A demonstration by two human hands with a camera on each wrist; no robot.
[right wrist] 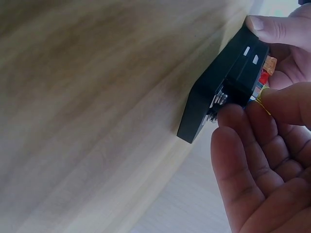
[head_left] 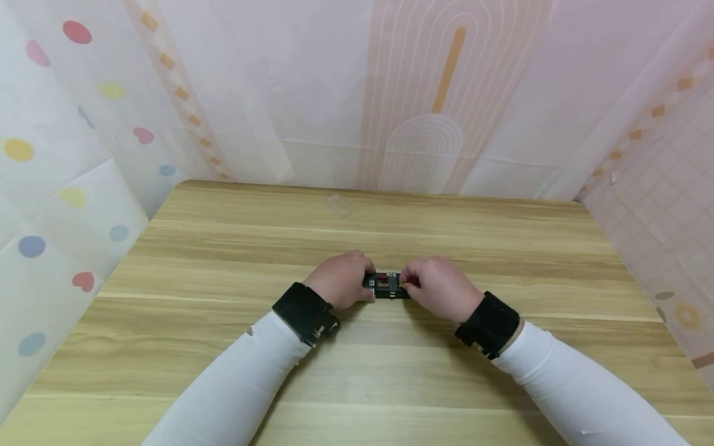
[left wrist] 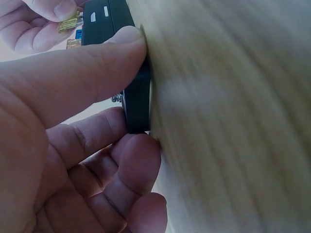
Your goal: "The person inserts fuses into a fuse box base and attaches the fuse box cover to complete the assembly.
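Observation:
A small black fuse block [head_left: 386,285] lies flat on the wooden table [head_left: 390,378], mid-table. My left hand [head_left: 352,282] grips its left end, the thumb [left wrist: 102,58] on one edge and curled fingers [left wrist: 136,155] on the opposite edge. At the block's right end my right hand [head_left: 411,284] pinches a small yellow blade fuse [left wrist: 68,24] just above the slots. In the right wrist view the yellow fuse [right wrist: 263,98] sits beside a red fuse [right wrist: 264,77] and an orange one [right wrist: 270,62] seated in the block [right wrist: 214,97].
The table is walled in by pale patterned sheets [head_left: 334,93] at the back and on both sides. Black wrist bands [head_left: 304,311] sit over white sleeves [head_left: 234,390].

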